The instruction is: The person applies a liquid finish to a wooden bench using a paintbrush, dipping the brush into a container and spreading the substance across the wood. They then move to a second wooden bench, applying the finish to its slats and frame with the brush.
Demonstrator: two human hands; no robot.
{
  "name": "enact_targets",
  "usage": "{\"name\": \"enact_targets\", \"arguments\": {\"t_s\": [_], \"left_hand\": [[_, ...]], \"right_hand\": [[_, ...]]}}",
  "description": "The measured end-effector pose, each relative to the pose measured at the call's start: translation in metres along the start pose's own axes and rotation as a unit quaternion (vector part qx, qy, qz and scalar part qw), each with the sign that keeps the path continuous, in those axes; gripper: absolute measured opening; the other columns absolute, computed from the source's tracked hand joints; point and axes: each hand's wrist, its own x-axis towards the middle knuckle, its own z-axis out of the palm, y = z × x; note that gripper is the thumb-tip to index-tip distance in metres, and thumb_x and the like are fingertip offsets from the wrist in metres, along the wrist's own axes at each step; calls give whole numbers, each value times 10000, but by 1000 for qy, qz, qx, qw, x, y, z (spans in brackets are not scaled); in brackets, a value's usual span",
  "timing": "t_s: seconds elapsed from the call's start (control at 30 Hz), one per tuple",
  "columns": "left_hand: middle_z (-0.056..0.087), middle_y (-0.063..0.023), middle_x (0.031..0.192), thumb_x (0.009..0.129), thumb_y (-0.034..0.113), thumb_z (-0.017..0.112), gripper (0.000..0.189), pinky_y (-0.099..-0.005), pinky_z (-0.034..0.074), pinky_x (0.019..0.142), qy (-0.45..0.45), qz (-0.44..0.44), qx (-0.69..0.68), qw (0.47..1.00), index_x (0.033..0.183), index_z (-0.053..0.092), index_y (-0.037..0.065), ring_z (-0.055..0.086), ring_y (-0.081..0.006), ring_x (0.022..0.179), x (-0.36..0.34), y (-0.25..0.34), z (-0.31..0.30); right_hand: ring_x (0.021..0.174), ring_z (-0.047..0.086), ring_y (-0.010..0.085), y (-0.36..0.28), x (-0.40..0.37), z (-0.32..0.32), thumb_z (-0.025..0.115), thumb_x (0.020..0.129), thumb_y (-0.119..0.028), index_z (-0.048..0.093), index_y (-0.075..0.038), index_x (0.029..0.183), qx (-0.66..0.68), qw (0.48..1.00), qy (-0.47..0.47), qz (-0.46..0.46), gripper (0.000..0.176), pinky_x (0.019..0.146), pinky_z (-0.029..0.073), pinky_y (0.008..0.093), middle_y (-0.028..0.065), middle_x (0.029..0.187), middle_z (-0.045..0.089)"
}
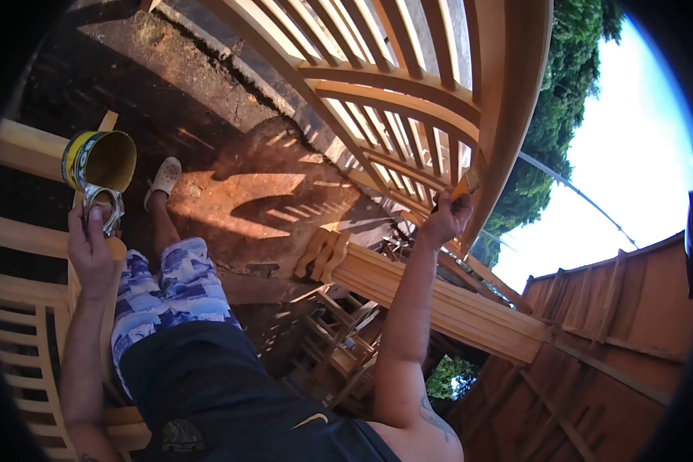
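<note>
My left hand (90,250) is closed around a small silvery tin (105,208), its thumb and fingers at the rim. Against that tin sits a larger yellow and green can (77,160), its mouth facing me and its inside brownish. My right hand (448,219) reaches up, fingers wrapped round a brush with an orange handle (462,187). The brush tip is close to the edge rail of a large slatted wooden frame (508,92) of pale wood with curved crosspieces. What the tins hold is hidden from this angle.
More slatted wooden furniture (23,292) stands at my left. Beyond my right arm runs a long stack of boards (446,296), with jumbled wooden pieces (339,331) below. A reddish plank wall (608,308) is at the right. The dirt floor (231,192) has sun patches.
</note>
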Motion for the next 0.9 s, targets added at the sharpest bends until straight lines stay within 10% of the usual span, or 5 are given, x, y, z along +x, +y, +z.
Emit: {"name": "enact_targets", "arguments": {"t_s": [0.27,0.37,0.57,0.63,0.9], "left_hand": [[686,-54,963,1061,157,515,192,-247,526,705,-29,-1,-5,1000,1160,582,7,635,-99,811,-11,37,25],[722,-104,916,1041,136,537,190,-306,549,748,-37,73,40,996,1146,586,-14,703,-175,840,-12,57,48],[721,-123,881,1010,116,576,166,-319,546,742,-75,104,44,991,1113,601,-12,714,-182,823,-12,71,94],[722,-120,882,1010,117,576,165,-318,546,743,-91,100,37,990,1110,602,-12,713,-180,824,-14,77,101],[707,-99,845,995,100,587,155,-300,549,746,-163,93,116,975,1102,615,-7,712,-160,825,-18,104,100]], "right_hand": [[658,575,144,83,-20,-41,573,928,37,545,-35,1083,91,965,107,221,173,588,537,298,57,863,602],[609,557,115,42,-75,-18,576,973,-54,555,-26,1047,86,957,-10,276,82,539,530,268,60,877,614],[721,604,159,-59,-106,36,604,912,-28,595,2,1202,-59,894,-442,37,291,613,505,316,78,904,631],[755,658,255,-93,-95,54,588,857,38,574,39,1245,-70,841,-504,-185,388,641,521,370,146,955,651],[928,584,306,-151,-127,106,647,754,-52,565,29,1204,-222,684,-579,-384,465,765,506,393,138,1019,567]]}}
